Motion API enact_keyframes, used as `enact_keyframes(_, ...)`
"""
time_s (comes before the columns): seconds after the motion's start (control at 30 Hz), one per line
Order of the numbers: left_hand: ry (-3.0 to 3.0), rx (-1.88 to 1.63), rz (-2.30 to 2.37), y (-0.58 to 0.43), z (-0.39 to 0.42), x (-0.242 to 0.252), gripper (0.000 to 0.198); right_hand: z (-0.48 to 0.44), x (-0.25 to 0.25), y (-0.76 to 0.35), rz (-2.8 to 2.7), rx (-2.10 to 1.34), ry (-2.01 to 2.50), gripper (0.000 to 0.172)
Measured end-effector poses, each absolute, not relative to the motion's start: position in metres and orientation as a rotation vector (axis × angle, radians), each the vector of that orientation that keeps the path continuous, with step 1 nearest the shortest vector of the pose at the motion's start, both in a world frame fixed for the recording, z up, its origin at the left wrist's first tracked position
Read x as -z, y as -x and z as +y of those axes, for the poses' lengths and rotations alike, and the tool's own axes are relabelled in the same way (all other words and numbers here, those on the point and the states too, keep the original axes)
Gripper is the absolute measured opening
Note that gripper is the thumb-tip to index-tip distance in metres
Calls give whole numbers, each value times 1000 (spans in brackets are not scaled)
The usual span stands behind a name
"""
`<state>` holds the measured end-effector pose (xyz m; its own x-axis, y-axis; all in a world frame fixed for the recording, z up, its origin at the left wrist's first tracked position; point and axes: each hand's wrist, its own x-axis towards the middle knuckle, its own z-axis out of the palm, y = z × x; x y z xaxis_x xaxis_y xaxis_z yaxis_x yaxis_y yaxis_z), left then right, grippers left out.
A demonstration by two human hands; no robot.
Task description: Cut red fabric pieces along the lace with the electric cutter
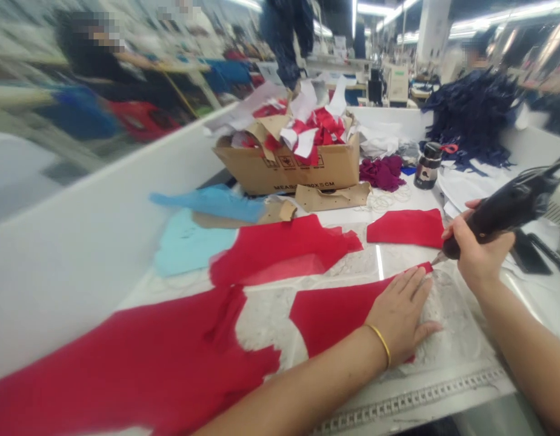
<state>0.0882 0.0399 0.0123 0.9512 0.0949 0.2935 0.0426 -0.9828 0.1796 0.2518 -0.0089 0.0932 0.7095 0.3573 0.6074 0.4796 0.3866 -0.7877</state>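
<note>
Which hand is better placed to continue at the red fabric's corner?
Probably the right hand: it holds the black handheld tool, tip at the red fabric; the left hand presses it flat.

Matt red cloth [330, 318], rough cardboard box [284, 169], glossy plastic tool [502, 209]

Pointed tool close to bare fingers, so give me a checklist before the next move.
1. Left hand flat on the red fabric piece: ok.
2. Right hand firmly around the black corded handheld tool: ok.
3. Tool's pointed tip at the fabric's corner: ok, though contact cannot be confirmed.
4. Left fingertips well away from the tip: not ok, they lie close to it.
5. Cord off the fabric: ok, it runs up and away to the right.
6. Tool switched on: cannot tell.
</note>
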Motion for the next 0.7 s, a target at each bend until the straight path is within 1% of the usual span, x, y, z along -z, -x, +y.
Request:
enact_keyframes(0.13, -2977, -446, 111, -74, 41, -29, 69, -24, -97, -246, -861, 72, 1198, 22)
enact_keyframes(0.23, -2995, -397, 106, -52, 40, -42, 64, -36, -100, -235, -884, -49, 1191, 23)
enact_keyframes(0.37, -2985, -379, 61, -19, 34, -48, 64, -48, -103, -211, -918, -279, 1169, 25)
enact_keyframes(0.7, -2918, -476, 27, 5, 21, -28, 71, -69, -109, -187, -1161, -540, 1212, 32)
